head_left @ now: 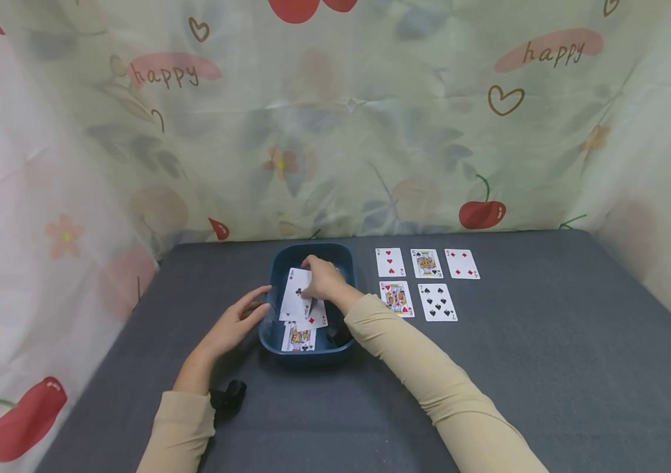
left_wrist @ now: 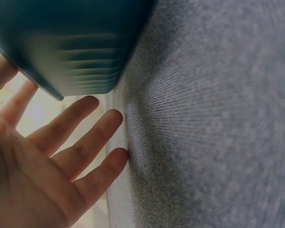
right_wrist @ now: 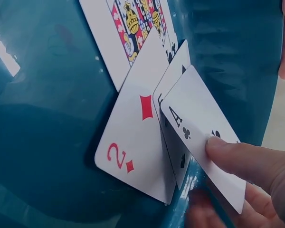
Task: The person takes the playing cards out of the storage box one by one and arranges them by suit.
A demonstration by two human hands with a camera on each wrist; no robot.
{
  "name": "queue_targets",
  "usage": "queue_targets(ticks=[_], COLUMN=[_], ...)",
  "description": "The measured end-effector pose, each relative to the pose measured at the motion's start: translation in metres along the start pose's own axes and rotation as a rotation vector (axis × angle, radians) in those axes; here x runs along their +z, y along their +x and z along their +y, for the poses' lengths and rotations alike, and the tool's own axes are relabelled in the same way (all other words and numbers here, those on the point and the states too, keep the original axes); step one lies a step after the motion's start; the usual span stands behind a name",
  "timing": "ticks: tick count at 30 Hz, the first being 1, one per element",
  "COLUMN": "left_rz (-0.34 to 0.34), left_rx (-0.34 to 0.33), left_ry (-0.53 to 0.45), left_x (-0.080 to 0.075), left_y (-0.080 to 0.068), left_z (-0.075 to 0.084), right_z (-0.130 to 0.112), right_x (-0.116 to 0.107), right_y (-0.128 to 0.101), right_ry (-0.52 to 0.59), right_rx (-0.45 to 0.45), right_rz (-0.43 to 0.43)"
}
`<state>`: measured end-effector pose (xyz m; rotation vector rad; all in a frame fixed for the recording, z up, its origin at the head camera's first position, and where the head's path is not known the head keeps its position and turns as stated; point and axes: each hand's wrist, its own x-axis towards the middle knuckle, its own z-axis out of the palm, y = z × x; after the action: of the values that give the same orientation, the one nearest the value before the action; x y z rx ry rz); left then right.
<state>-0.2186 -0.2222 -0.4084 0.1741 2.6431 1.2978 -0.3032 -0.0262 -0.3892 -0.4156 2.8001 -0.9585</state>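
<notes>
My right hand point(head_left: 326, 282) reaches into a dark blue plastic basin point(head_left: 311, 358) and pinches an ace of clubs point(right_wrist: 194, 109), thumb on its face. Under the ace, a spade card point(right_wrist: 182, 164) shows partly. A two of diamonds point(right_wrist: 142, 123) lies beside it, overlapping a face card of clubs point(right_wrist: 133, 23) on the basin floor. On the basin's left side, my left hand point(head_left: 234, 328) has its fingers spread, with fingertips right at the rim. In the left wrist view, that hand point(left_wrist: 52, 156) holds no card, and its lower fingers extend below the basin's ribbed wall.
Right of the basin, face-up cards lie in two rows: a three of hearts point(head_left: 391, 263), a face card point(head_left: 426, 263) and a diamond card point(head_left: 462, 264) behind, a heart face card point(head_left: 396, 299) and a spade card point(head_left: 438, 303) in front. A patterned curtain point(head_left: 335, 131) encloses the grey table point(head_left: 518, 368).
</notes>
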Motion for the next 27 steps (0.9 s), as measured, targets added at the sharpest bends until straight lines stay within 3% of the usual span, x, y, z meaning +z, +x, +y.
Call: queue_targets(ticks=[8, 18, 27], left_rz=[-0.003, -0.004, 0.011], left_rx=[0.009, -0.01, -0.028], left_ry=[0.0, 0.014, 0.01], left_x=[-0.001, 0.0, 0.002], left_y=[0.0, 0.003, 0.003], left_z=[0.002, 0.0, 0.0], right_z=[-0.002, -0.006, 0.013], right_x=[-0.006, -0.035, -0.058], right_y=[0.0, -0.005, -0.006], right_ry=[0.073, 0.267, 0.352], right_rx=[-0.038, -0.036, -0.069], right_rz=[0.009, -0.057, -0.025])
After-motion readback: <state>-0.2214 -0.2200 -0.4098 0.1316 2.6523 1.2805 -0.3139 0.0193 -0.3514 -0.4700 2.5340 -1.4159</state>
